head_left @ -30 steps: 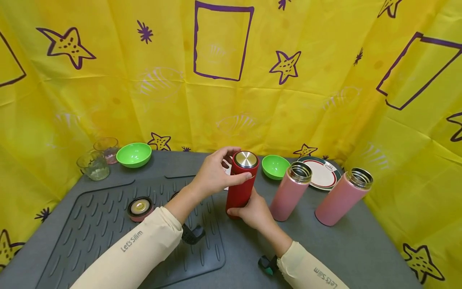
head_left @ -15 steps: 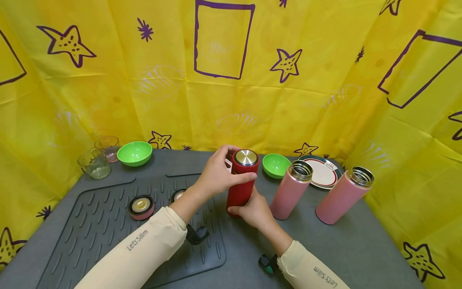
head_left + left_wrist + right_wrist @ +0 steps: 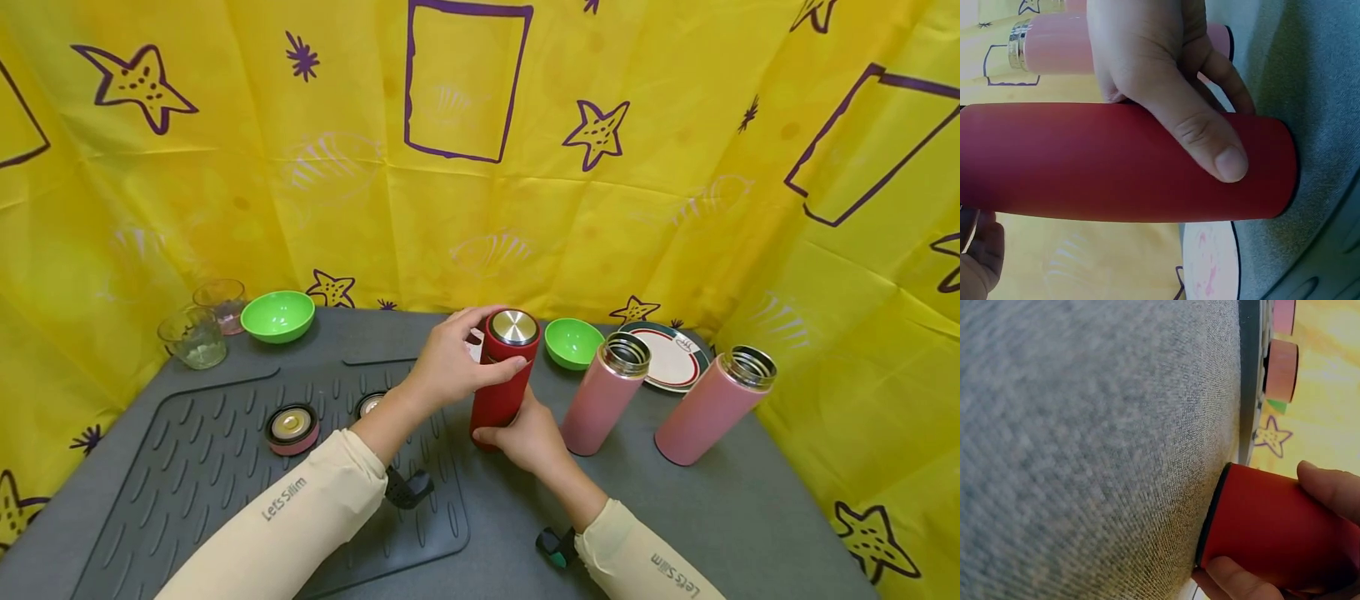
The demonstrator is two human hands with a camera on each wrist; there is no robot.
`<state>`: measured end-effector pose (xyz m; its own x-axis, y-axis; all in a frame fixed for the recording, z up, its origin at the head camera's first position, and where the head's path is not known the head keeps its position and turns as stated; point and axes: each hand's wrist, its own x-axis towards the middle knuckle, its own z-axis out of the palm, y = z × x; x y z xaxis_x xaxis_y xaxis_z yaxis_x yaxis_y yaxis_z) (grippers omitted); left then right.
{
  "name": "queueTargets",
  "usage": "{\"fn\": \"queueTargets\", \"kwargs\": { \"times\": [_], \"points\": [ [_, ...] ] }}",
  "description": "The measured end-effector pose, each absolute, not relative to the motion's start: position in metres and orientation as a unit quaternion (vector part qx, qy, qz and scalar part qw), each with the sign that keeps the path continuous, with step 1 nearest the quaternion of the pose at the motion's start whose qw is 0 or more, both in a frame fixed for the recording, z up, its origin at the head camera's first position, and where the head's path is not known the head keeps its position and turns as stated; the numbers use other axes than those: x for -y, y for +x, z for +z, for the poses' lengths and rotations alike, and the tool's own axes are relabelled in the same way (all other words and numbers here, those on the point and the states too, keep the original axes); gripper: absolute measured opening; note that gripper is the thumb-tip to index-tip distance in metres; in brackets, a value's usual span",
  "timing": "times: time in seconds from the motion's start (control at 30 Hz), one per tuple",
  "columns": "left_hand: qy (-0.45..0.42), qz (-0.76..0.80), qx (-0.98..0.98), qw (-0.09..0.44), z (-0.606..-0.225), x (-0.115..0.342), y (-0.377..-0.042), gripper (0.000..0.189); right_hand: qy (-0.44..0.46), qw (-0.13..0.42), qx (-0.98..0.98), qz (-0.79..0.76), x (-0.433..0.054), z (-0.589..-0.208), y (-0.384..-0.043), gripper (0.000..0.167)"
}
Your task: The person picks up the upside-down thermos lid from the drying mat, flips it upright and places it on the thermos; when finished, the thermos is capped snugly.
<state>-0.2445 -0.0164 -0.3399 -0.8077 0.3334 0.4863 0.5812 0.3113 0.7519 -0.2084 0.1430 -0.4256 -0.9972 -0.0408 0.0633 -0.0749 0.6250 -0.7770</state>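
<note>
A red thermos bottle with a shiny silver disc on its lid stands upright on the grey table. My left hand grips the lid from the left, its thumb across the front. Lower down, my right hand holds the body near the base; in the left wrist view, that right hand's thumb lies along the red wall. The dark rim of the base meets the table in the right wrist view. To the right are two pink thermos bottles without lids, the nearer one and the farther one.
A ridged black drying mat bears a pink lid, turned underside up, and another lid half behind my left arm. At the back are two green bowls, the left one beside glass cups, and a plate.
My left forearm has shifted slightly to the right, uncovering the second lid on the mat. Both hands have kept their hold on the red thermos bottle, which stands in the same place.
</note>
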Motion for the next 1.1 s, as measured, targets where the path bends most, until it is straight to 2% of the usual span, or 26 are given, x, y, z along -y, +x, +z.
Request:
{"fn": "queueTargets", "kwargs": {
  "times": [0.27, 0.5, 0.9, 1.1],
  "points": [
    [-0.266, -0.518, 0.807, 0.092, -0.339, 0.0107, -0.2418, 0.073, 0.045, 0.025, 0.898, 0.437, -0.1445, -0.4252, -0.2079, 0.068],
    [-0.265, -0.557, 0.78, 0.11, -0.3446, 0.0111, -0.2442, 0.064, 0.036, 0.023, 0.896, 0.442, -0.143, -0.4259, -0.2079, 0.066],
    [-0.281, -0.555, 0.779, 0.076, -0.3434, 0.0159, -0.2454, 0.072, 0.036, 0.021, 0.898, 0.439, -0.1424, -0.4241, -0.2085, 0.068],
    [-0.251, -0.552, 0.789, 0.097, -0.3436, 0.0097, -0.2426, 0.069, 0.039, 0.025, 0.899, 0.435, -0.1423, -0.4254, -0.2078, 0.066]
  ]
}}
